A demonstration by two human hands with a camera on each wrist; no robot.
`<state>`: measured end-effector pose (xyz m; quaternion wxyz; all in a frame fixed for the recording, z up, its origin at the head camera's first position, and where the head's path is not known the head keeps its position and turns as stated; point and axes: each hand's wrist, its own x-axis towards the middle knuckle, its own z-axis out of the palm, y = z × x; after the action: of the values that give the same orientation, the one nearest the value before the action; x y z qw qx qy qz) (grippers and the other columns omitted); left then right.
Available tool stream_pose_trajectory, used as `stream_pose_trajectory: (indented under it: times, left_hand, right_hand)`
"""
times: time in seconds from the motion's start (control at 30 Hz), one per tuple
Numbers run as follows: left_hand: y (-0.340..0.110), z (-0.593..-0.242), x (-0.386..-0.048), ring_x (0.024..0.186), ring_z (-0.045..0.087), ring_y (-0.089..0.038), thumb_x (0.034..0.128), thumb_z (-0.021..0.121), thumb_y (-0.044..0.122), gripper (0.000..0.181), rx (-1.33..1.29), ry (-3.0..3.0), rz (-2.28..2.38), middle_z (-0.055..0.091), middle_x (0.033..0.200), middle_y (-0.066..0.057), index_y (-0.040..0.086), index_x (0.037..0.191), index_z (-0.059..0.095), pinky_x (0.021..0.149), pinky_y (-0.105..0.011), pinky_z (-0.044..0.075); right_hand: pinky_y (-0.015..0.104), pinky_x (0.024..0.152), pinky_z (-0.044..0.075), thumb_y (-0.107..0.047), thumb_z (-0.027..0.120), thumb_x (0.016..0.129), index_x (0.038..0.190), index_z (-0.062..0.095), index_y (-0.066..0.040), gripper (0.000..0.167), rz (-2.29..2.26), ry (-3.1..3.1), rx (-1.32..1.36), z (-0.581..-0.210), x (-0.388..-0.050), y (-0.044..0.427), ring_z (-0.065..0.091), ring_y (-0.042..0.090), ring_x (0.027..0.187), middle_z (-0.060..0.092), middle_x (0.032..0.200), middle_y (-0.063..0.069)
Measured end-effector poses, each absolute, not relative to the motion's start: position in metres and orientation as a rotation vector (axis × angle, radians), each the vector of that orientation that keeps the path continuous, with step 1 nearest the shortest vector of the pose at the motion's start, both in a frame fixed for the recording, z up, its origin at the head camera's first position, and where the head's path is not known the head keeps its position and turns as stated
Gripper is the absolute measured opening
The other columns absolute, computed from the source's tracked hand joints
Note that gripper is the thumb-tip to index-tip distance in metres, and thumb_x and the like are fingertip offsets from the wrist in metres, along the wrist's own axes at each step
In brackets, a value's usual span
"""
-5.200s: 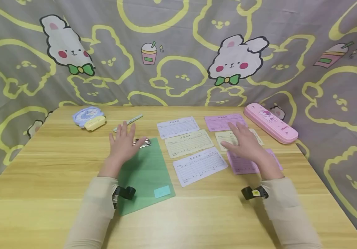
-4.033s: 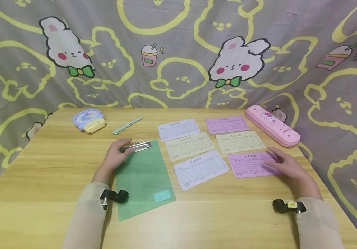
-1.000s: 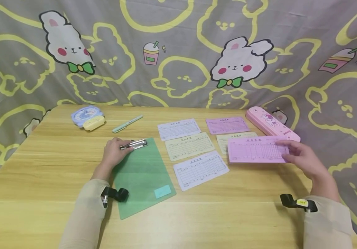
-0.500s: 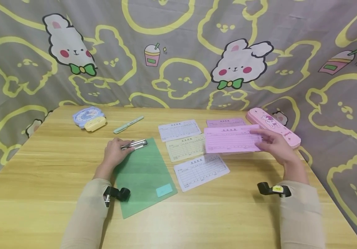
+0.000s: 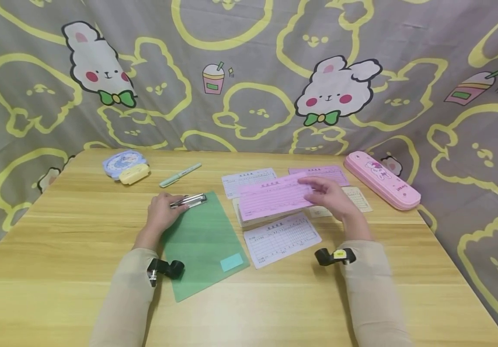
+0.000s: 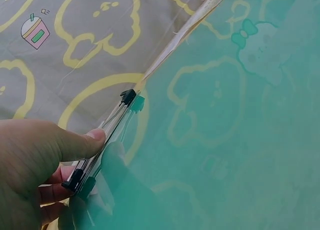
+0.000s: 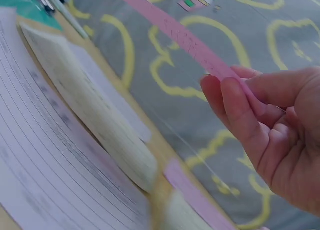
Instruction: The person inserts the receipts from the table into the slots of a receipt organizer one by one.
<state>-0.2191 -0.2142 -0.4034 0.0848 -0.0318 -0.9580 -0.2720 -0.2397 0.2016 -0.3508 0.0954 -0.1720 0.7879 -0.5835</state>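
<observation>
My right hand (image 5: pixel 328 195) pinches the right end of a pink printed form (image 5: pixel 270 196), held up over the yellow form at the middle left. In the right wrist view the pink form (image 7: pixel 187 37) is seen nearly edge-on between thumb and fingers. My left hand (image 5: pixel 162 213) grips the metal clip (image 5: pixel 193 200) at the top of a green clipboard (image 5: pixel 201 246). Seen from the left wrist, the thumb lies on the clip (image 6: pixel 112 135), with fingers behind it. A light blue sticky note (image 5: pixel 231 262) is at the clipboard's lower right corner.
White forms lie behind (image 5: pixel 249 176) and in front (image 5: pixel 281 239) of the raised one. Another pink form (image 5: pixel 333 174) and a yellow form (image 5: pixel 360 200) lie at the right, near a pink pencil case (image 5: pixel 383 180). A green pen (image 5: pixel 180 175) and a blue-and-yellow item (image 5: pixel 125 164) are at the back left.
My right hand has picked up the nearest pink form from the table's right side and carried it left over the other forms. The left hand has moved to the clipboard's clip and stayed there.
</observation>
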Motion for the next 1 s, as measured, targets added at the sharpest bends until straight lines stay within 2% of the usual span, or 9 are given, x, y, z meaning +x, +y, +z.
stream_pose_trajectory:
  times: [0.2,0.4,0.6,0.8,1.0]
  left_hand:
    - [-0.213,-0.402,-0.220,0.083,0.042,-0.036,0.0775,0.064,0.024,0.036,-0.085,-2.862,-0.816,0.050,0.095,-0.021,0.004,0.107,0.061,0.067,-0.045,0.031]
    - [-0.214,-0.403,-0.223,0.080,0.042,-0.033,0.0768,0.065,0.025,0.036,-0.073,-2.848,-0.807,0.050,0.090,-0.019,0.004,0.106,0.062,0.065,-0.043,0.031]
    - [-0.214,-0.403,-0.225,0.079,0.042,-0.033,0.0767,0.064,0.026,0.037,-0.056,-2.854,-0.798,0.051,0.089,-0.018,0.005,0.107,0.062,0.064,-0.042,0.032]
    - [-0.213,-0.403,-0.224,0.085,0.042,-0.034,0.0770,0.063,0.025,0.037,-0.064,-2.858,-0.830,0.051,0.096,-0.020,0.004,0.108,0.060,0.069,-0.044,0.032]
    - [-0.213,-0.402,-0.224,0.087,0.042,-0.034,0.0767,0.062,0.025,0.038,-0.065,-2.863,-0.843,0.051,0.097,-0.020,0.004,0.108,0.060,0.072,-0.045,0.032]
  right_hand:
    - [0.033,0.073,0.046,0.005,0.054,0.078,0.117,0.051,-0.003,0.040,-1.706,2.299,-0.553,-0.358,-0.245,0.166,0.054,0.025,0.091,0.046,0.119,0.014]
    - [0.033,0.071,0.046,0.004,0.053,0.079,0.119,0.052,-0.007,0.041,-1.618,2.246,-0.607,-0.364,-0.249,0.131,0.055,0.022,0.088,0.051,0.114,0.011]
    - [0.031,0.069,0.046,0.009,0.052,0.076,0.117,0.051,0.000,0.042,-1.595,2.158,-0.735,-0.376,-0.253,0.101,0.057,0.021,0.083,0.057,0.102,0.014]
    - [0.031,0.069,0.047,0.013,0.051,0.074,0.115,0.050,0.006,0.042,-1.583,2.093,-0.775,-0.385,-0.253,0.077,0.059,0.023,0.083,0.057,0.102,0.019]
    - [0.029,0.063,0.047,0.011,0.054,0.072,0.111,0.056,0.001,0.040,-1.506,2.197,-0.678,-0.388,-0.251,0.052,0.058,0.018,0.078,0.056,0.106,0.015]
